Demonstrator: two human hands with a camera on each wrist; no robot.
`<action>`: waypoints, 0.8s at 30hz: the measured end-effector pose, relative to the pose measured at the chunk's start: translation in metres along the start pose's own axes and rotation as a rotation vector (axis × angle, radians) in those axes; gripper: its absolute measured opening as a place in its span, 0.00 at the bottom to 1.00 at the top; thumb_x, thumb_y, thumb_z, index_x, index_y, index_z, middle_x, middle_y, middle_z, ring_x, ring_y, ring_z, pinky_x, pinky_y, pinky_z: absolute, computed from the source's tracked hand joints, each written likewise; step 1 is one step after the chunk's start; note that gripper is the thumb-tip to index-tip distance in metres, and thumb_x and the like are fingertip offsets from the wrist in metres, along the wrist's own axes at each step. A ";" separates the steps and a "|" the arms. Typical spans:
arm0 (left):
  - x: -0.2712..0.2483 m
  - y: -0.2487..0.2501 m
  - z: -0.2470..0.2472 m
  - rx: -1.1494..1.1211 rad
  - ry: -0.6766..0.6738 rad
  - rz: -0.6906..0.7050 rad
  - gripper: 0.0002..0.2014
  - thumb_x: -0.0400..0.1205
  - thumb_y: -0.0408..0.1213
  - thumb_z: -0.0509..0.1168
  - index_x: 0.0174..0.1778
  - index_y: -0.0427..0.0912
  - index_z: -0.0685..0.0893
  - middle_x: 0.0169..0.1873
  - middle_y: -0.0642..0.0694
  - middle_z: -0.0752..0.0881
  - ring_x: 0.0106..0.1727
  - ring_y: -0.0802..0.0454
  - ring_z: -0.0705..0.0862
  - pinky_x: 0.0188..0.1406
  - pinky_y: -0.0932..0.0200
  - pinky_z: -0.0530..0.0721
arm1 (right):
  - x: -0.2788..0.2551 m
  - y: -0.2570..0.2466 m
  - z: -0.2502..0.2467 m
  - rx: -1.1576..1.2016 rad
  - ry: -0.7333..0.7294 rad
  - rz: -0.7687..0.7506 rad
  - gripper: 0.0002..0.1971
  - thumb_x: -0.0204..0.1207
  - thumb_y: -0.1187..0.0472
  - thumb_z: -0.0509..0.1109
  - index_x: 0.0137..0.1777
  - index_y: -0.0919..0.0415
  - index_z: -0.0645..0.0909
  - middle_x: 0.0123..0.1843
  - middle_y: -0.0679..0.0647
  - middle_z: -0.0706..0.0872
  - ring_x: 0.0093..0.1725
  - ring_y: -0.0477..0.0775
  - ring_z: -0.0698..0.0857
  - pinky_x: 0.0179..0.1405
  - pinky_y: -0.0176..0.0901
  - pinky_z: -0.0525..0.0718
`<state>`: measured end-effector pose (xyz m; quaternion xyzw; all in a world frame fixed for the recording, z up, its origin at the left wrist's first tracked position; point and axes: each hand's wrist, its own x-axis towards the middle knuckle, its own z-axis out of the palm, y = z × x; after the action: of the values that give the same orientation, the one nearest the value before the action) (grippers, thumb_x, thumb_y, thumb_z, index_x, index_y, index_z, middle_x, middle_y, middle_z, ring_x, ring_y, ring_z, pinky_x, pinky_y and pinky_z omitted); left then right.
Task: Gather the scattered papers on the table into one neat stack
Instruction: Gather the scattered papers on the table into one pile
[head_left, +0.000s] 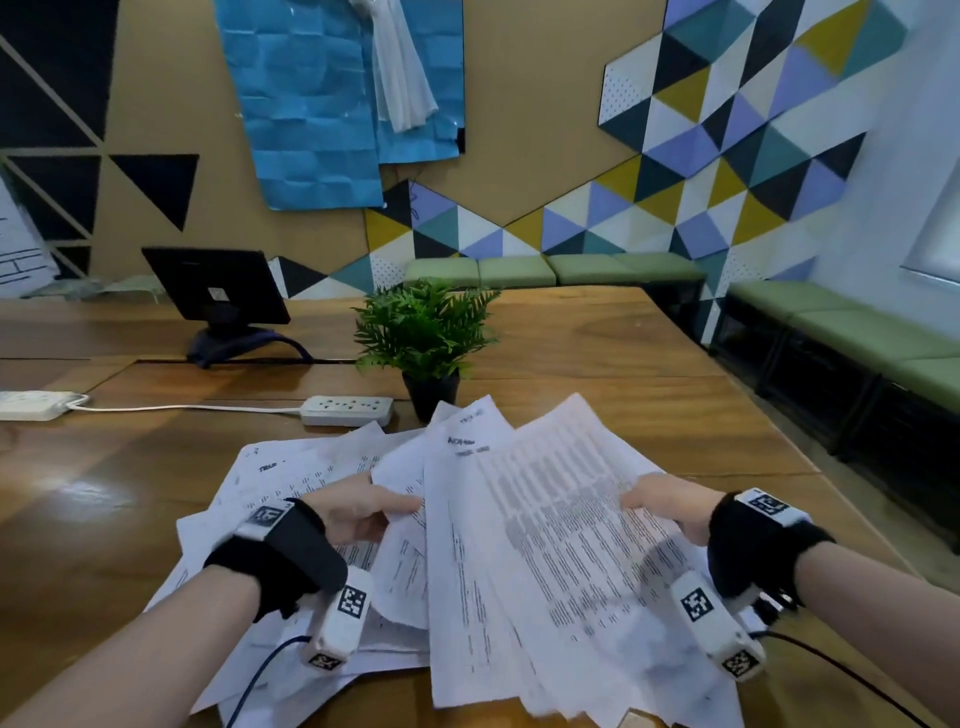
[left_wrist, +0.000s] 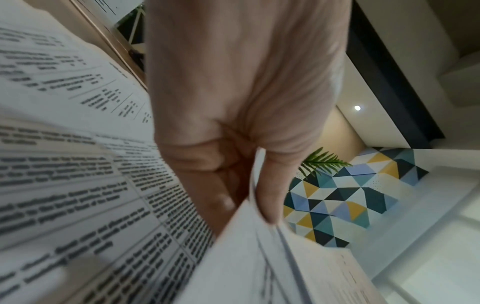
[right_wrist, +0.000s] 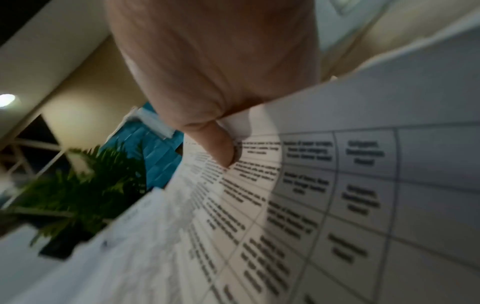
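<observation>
A fanned bundle of printed papers (head_left: 540, 545) is lifted above the wooden table (head_left: 675, 415), held from both sides. My left hand (head_left: 363, 506) pinches its left edge, thumb on top; in the left wrist view the thumb (left_wrist: 272, 195) and fingers clamp the sheet edges (left_wrist: 259, 257). My right hand (head_left: 665, 501) grips the right edge, and the right wrist view shows its thumb (right_wrist: 218, 148) pressed on the top sheet (right_wrist: 337, 205). More loose sheets (head_left: 291, 467) lie spread on the table under and left of the bundle.
A potted green plant (head_left: 426, 343) stands just beyond the papers. A white power strip (head_left: 347, 410) with its cable lies to the plant's left, another strip (head_left: 31, 405) at the far left. A dark monitor (head_left: 215, 291) stands further back. Green benches (head_left: 831, 317) line the walls.
</observation>
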<state>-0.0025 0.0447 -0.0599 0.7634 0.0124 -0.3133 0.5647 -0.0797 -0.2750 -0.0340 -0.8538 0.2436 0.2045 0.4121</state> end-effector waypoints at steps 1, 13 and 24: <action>0.004 -0.001 0.001 0.001 0.041 0.008 0.19 0.80 0.32 0.69 0.67 0.35 0.81 0.48 0.39 0.91 0.33 0.52 0.91 0.28 0.60 0.89 | 0.001 -0.003 0.001 -0.059 0.021 -0.020 0.23 0.83 0.64 0.60 0.77 0.69 0.66 0.84 0.62 0.61 0.82 0.61 0.61 0.74 0.40 0.62; 0.004 0.005 0.032 -0.214 0.072 -0.067 0.28 0.74 0.39 0.74 0.69 0.31 0.81 0.57 0.30 0.89 0.55 0.33 0.89 0.53 0.41 0.88 | 0.021 -0.025 0.037 -0.383 0.101 -0.033 0.27 0.81 0.56 0.58 0.79 0.62 0.62 0.74 0.60 0.74 0.70 0.61 0.75 0.67 0.49 0.76; -0.015 0.009 -0.018 -0.224 0.269 0.116 0.19 0.76 0.17 0.64 0.64 0.26 0.82 0.59 0.28 0.87 0.57 0.33 0.88 0.62 0.40 0.84 | 0.025 0.015 -0.001 -0.532 0.203 -0.197 0.34 0.75 0.49 0.67 0.80 0.54 0.63 0.78 0.61 0.69 0.76 0.63 0.70 0.68 0.45 0.72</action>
<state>-0.0025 0.0623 -0.0418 0.7302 0.0786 -0.1721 0.6565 -0.0683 -0.2898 -0.0568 -0.9674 0.1374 0.1338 0.1655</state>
